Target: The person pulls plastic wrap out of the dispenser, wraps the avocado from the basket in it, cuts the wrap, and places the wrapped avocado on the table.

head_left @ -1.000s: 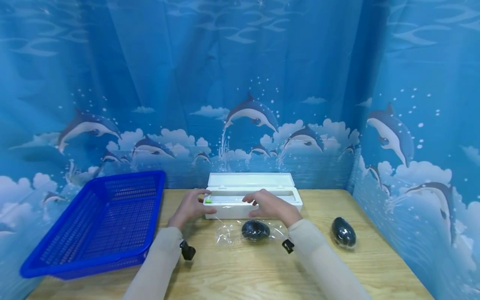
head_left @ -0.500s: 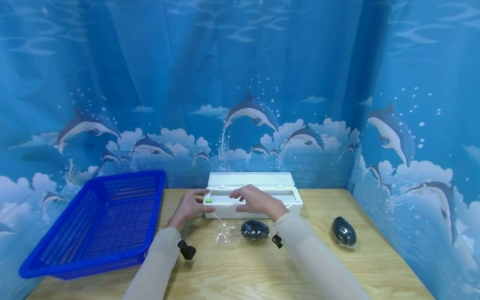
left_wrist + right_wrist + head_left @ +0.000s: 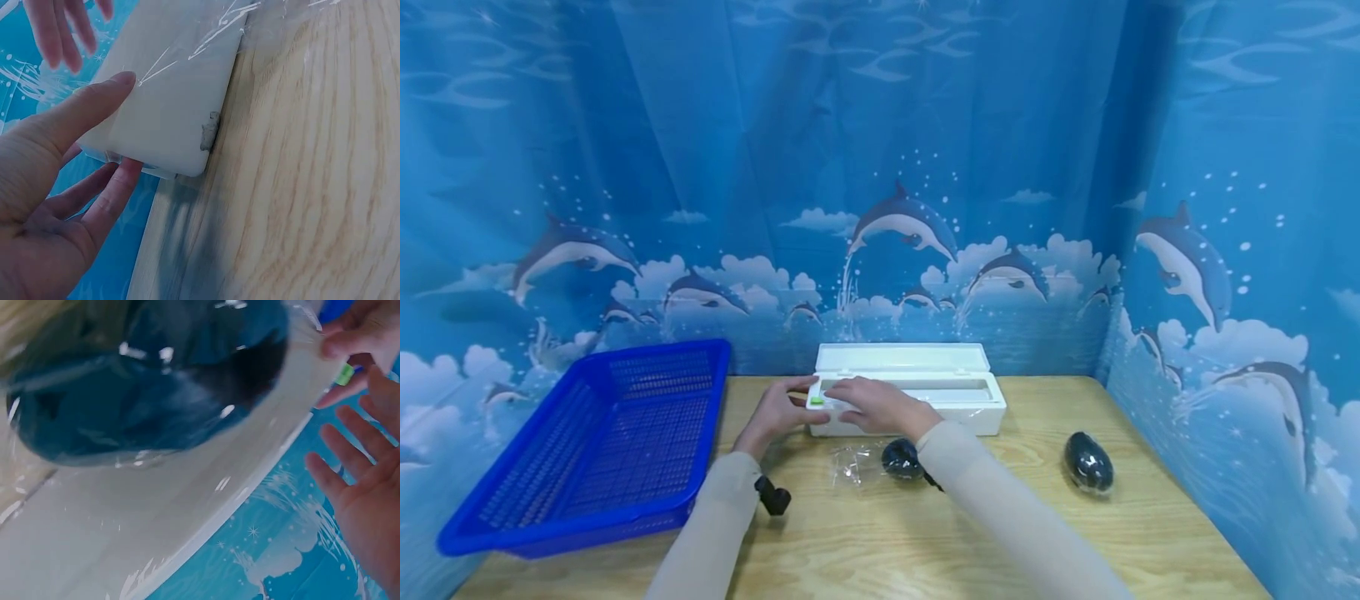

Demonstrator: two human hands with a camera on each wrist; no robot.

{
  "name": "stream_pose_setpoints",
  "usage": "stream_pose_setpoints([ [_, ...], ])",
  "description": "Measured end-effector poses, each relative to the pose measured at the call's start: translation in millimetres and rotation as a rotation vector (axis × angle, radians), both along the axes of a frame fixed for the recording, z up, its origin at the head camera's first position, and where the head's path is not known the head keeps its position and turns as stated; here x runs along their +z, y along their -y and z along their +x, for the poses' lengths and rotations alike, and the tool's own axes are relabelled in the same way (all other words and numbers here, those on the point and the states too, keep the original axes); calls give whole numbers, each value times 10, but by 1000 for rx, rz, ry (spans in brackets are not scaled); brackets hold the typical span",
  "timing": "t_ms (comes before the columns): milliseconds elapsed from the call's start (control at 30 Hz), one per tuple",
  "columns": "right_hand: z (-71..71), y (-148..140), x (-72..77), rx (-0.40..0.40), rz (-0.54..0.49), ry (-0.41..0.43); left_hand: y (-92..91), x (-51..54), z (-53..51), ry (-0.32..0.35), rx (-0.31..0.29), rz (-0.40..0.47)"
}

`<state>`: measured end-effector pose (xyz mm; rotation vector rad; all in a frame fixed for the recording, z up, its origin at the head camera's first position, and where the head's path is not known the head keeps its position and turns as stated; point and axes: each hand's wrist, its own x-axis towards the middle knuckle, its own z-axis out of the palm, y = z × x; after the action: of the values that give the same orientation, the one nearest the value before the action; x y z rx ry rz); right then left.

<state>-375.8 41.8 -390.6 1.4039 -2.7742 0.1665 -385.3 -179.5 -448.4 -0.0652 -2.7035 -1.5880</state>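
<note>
A white cling film dispenser box lies at the back of the table, its lid raised. My left hand grips its left end, the thumb on one face and fingers bent around the end. A green slide cutter sits close by. My right hand hovers over the box's left half, fingers spread and fairly straight, pointing at the cutter. Clear cling film stretches from the box onto the table. On it is a dark, egg-shaped thing like an avocado, partly hidden by my right forearm.
A similar dark, egg-shaped thing in clear film lies at the right of the table. On the left stands a blue plastic basket. A blue dolphin-print curtain hangs behind the table.
My right hand has moved left along the box toward the green cutter, and its forearm now covers part of the dark thing. The left hand has stayed at the box's left end.
</note>
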Motion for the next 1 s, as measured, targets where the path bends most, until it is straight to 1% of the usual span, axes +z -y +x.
stream_pose_setpoints([
  [167,-50,68,-79,30,99,-117,1,3,-8,6,-3,2],
  [233,-57,92,-105,33,133,-150,4,-1,-12,3,-7,2],
  [367,-54,141,-146,42,195,-198,0,-3,-18,6,7,-4],
  [467,-45,158,-154,38,213,-195,-7,4,-20,14,17,0],
  [567,-38,148,-152,34,222,-200,-1,9,-22,12,11,5],
  [667,-41,119,-146,37,212,-214,10,7,-32,10,9,5],
  [867,-37,44,-134,46,168,-192,16,-4,-41,16,20,-22],
  [1000,-9,-4,-116,32,180,-179,6,0,-35,15,19,-28],
])
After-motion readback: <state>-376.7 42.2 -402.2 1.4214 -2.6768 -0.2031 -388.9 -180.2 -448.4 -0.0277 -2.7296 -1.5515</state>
